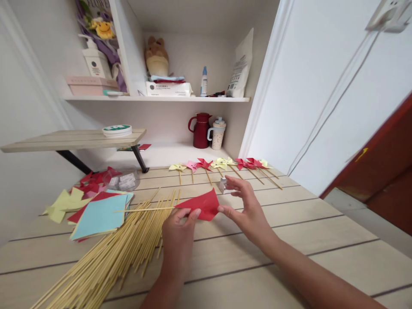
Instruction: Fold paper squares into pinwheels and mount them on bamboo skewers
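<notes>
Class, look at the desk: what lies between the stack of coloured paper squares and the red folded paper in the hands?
In the head view, a heap of thin wooden sticks lies between the stack of coloured paper squares and the red folded paper.

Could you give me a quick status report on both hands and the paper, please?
Left hand pinching red paper and a stick. Right hand open, fingertip on the paper's right corner. Stick pile alongside left; nothing blocking.
</notes>
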A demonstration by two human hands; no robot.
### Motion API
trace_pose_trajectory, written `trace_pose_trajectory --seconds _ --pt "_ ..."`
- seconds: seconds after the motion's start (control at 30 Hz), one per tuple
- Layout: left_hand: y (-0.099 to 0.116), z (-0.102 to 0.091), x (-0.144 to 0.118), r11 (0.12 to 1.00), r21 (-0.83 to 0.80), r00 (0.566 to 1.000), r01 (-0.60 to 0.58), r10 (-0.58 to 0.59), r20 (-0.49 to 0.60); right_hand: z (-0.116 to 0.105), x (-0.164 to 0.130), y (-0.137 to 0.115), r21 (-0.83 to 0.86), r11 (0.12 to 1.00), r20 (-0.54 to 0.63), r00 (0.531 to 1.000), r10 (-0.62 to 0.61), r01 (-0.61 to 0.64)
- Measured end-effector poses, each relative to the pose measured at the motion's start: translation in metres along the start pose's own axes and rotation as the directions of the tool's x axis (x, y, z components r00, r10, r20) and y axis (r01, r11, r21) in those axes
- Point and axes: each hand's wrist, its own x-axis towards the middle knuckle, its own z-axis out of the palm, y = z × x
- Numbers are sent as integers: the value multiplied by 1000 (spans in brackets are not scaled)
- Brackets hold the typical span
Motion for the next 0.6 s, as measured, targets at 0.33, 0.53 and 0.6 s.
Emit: trace_pose_trajectory --seconds 0.33,0.53,0.6 --pt "-8 4 -2 633 413 744 -655 637 202 -7 -4 -14 -411 838 80 930 -358 358" --pt "-8 5 -5 491 467 646 -735 715 266 -4 -5 -10 -419 807 134 907 -399 417" --pt "-9 6 -6 459 477 625 -750 728 282 -3 -5 -9 -401 810 150 904 -401 427"
